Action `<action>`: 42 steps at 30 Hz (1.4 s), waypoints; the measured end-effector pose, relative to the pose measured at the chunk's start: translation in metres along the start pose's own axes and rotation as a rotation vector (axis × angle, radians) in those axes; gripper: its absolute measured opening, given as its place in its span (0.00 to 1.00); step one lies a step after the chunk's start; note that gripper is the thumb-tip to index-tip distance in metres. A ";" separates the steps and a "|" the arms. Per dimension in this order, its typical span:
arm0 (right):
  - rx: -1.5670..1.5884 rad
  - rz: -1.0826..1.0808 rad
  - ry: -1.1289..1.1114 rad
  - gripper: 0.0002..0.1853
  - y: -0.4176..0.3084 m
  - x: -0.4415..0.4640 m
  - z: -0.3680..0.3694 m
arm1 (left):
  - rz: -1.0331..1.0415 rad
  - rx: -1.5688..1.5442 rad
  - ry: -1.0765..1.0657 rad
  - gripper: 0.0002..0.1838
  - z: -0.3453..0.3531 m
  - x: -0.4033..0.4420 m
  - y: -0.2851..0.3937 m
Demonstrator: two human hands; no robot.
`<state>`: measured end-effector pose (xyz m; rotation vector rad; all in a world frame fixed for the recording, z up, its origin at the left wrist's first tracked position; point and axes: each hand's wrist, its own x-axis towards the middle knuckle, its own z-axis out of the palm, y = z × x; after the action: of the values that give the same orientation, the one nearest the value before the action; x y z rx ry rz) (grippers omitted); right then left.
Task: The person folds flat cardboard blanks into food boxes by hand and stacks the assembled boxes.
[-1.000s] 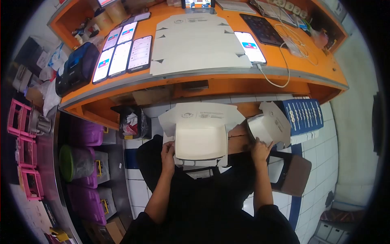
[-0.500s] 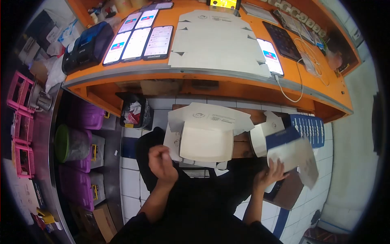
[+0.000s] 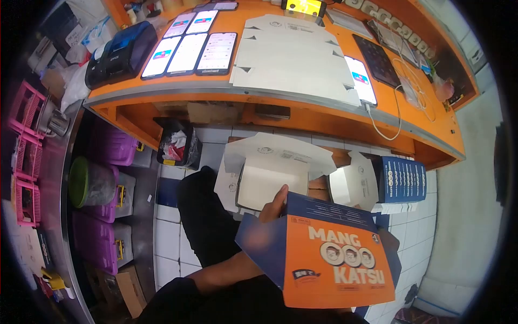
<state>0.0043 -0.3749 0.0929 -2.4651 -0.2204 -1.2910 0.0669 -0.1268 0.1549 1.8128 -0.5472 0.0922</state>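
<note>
A cardboard food box [image 3: 334, 259], orange and blue with "MANG KATSU" printed on it, is held up close to the camera, tilted, its printed face toward me. At its left side flap my left hand [image 3: 270, 213] is closed on the box, thumb over the upper edge and fingers blurred. Only a dark sliver of what looks like my right hand [image 3: 394, 233] shows past the box's right edge; its fingers are hidden. Behind the food box stands an open cardboard box [image 3: 270, 181] with a pale inside and its lid raised.
Another open pale box [image 3: 353, 186] and blue printed boxes [image 3: 402, 178] are at the right. The orange counter [image 3: 210, 85] bears several phones, a stack of flat cardboard sheets [image 3: 294, 59] and a black printer [image 3: 121, 56]. A waste bin [image 3: 178, 146] stands under the counter.
The food box has come from the right to the front of my body and turned its printed face to me. My left hand has moved right and taken hold of it.
</note>
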 end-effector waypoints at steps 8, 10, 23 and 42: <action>0.578 0.636 -0.176 0.34 0.005 0.000 -0.026 | 0.023 0.110 -0.013 0.43 0.012 -0.020 -0.006; 0.796 0.850 -0.201 0.36 0.005 0.007 -0.033 | 0.024 0.143 -0.022 0.42 0.007 -0.014 0.001; 1.123 1.093 -0.378 0.26 -0.038 0.091 0.082 | -0.476 0.133 0.194 0.18 -0.076 0.062 -0.064; 0.956 1.290 -0.771 0.27 -0.030 0.095 0.102 | -0.619 -0.786 0.527 0.25 -0.035 0.018 -0.112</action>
<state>0.1283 -0.3107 0.1245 -1.4938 0.4274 0.3047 0.1363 -0.0765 0.0728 1.0471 0.3384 -0.0658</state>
